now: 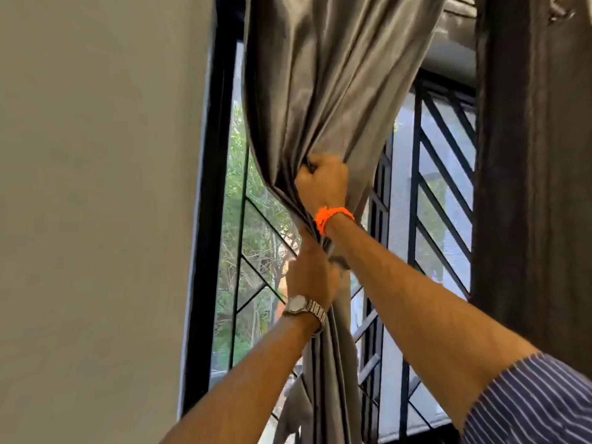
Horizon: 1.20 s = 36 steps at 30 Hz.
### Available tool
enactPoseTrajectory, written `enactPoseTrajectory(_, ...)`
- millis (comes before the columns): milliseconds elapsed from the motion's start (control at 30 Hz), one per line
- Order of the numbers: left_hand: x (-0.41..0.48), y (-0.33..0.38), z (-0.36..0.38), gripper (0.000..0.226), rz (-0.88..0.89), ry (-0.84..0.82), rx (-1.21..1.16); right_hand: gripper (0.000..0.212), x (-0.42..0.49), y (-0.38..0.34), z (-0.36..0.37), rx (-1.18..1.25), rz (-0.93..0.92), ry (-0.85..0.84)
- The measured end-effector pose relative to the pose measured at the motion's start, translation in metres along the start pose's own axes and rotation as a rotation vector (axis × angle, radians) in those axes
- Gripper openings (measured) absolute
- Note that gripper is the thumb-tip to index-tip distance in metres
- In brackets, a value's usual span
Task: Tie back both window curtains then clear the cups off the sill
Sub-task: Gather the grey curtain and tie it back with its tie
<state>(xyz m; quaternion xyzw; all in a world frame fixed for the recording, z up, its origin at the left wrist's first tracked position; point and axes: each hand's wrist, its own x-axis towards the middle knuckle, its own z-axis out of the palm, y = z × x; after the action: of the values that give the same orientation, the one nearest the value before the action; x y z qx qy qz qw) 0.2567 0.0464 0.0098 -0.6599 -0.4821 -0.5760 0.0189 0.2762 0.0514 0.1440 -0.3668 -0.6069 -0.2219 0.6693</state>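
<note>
R hand (322, 181) fists the gathered grey curtain (320, 91), fingers curled tight; L hand (312, 270) just below grips same bunch, blurred; window grille (445, 200) behind.

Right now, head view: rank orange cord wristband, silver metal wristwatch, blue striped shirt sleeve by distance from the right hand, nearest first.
The right hand grips the grey curtain.
1. Orange cord wristband: on its own wrist.
2. Silver metal wristwatch: below, on left wrist.
3. Blue striped shirt sleeve: bottom right corner.
</note>
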Motion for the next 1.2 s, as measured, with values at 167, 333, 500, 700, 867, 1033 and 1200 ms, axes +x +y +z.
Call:
enactPoseTrajectory(167,0.006,-0.036,-0.059,0.089,-0.066,0.058,0.052,0.034,-0.007,-0.045,0.037,0.090,0.038,-0.021)
enactPoseTrajectory(333,0.019,-0.075,-0.105,0.077,-0.090,0.149,0.192,0.054,-0.020,-0.088,0.076,0.186,0.052,-0.008)
enactPoseTrajectory(500,0.020,-0.098,-0.131,0.080,-0.037,0.160,0.324,0.053,-0.021,-0.108,0.090,0.214,0.084,-0.054)
enactPoseTrajectory(700,0.016,-0.104,-0.126,0.071,-0.017,0.149,0.289,0.038,-0.046,-0.096,0.078,-0.056,0.066,0.078)
enactPoseTrajectory(867,0.002,-0.097,-0.107,0.064,0.033,0.100,0.216,0.036,-0.073,-0.057,0.060,0.063,0.228,0.427)
enactPoseTrajectory(1033,-0.008,-0.079,-0.081,0.071,0.046,0.050,0.191,0.082,-0.111,-0.024,0.042,0.386,0.421,0.231)
enactPoseTrajectory(1200,-0.020,-0.075,-0.041,0.069,0.116,-0.002,0.150,0.081,-0.123,-0.004,0.018,0.460,0.541,-0.076)
